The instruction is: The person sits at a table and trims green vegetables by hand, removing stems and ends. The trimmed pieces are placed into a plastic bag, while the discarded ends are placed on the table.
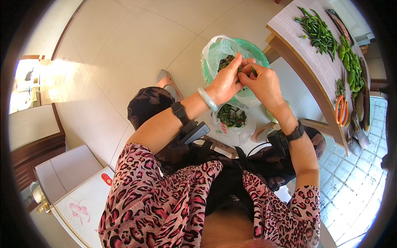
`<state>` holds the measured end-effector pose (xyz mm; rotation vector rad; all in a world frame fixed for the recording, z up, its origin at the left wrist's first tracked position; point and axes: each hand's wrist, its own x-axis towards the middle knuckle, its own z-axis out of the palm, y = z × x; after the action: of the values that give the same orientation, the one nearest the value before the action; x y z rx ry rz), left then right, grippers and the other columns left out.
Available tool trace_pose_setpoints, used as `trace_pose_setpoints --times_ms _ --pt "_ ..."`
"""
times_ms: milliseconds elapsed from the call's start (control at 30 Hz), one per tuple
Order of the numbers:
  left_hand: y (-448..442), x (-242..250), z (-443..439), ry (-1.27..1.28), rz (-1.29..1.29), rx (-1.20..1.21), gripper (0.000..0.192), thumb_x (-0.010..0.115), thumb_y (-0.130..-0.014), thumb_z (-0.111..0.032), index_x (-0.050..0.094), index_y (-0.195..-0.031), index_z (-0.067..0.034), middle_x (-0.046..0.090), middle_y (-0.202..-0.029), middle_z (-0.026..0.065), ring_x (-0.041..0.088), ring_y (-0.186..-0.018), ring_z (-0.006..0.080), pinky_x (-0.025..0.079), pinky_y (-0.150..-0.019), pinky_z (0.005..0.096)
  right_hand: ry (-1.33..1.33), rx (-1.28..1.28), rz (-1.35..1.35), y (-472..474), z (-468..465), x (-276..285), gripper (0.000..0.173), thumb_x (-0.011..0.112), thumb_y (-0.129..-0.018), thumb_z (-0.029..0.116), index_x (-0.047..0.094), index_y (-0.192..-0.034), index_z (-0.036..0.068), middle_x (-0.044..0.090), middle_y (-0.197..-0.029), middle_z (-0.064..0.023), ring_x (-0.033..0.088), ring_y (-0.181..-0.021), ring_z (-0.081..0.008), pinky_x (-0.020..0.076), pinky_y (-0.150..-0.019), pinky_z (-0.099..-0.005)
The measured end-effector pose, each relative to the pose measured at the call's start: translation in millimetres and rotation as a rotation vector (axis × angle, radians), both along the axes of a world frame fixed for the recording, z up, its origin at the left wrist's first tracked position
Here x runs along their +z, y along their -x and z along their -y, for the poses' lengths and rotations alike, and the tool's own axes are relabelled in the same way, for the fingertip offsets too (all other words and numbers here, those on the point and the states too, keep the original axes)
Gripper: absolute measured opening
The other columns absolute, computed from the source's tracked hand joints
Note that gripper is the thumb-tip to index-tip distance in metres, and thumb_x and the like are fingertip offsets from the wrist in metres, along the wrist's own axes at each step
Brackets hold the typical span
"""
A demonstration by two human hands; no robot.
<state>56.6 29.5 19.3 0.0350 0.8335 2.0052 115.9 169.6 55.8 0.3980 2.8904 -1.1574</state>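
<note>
My left hand [228,79], with a pale bangle at the wrist, is held over a green plastic basin [262,55] lined with a clear plastic bag [214,46]. My right hand [260,80] meets it there, thumb and finger pinching a small piece of green vegetable [254,71]. More green bits show between the fingers of my left hand; their exact kind is hard to tell. Dark leafy greens [225,62] lie in the bag beneath. Nearer my body, a second plastic bag [228,135] holds dark green leaves and stems [232,116].
At the right stands a wooden table [297,51] with a pile of green chilies [319,34], larger green peppers [350,68], eggplants [361,136] and orange-handled scissors [341,110]. A white cabinet [83,204] with a flower print is at lower left. My feet are beside the bags.
</note>
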Motion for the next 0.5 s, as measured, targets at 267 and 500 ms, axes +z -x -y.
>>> trace_pose_setpoints --times_ms 267,500 --pt "-1.7 2.3 1.1 -0.004 -0.003 0.022 0.064 0.039 -0.106 -0.06 0.055 -0.136 -0.006 0.058 -0.11 0.0026 0.054 -0.106 0.0146 0.044 -0.099 0.0327 -0.004 0.012 0.055 0.6 -2.7 6.4 0.03 0.076 -0.081 0.035 0.075 -0.092 0.008 0.07 -0.073 -0.0086 0.07 -0.069 -0.028 0.0533 -0.062 -0.0398" --pt "2.2 -8.4 4.4 -0.085 0.07 0.044 0.065 0.039 -0.106 -0.058 0.054 -0.135 -0.002 0.06 -0.126 0.0075 0.055 -0.113 0.0171 0.044 -0.103 0.0345 0.372 -0.059 0.037 3.2 -5.9 -7.7 0.024 0.077 -0.084 0.026 0.072 -0.088 0.003 0.066 -0.07 -0.0005 0.061 -0.065 -0.0092 0.0489 -0.061 -0.028"
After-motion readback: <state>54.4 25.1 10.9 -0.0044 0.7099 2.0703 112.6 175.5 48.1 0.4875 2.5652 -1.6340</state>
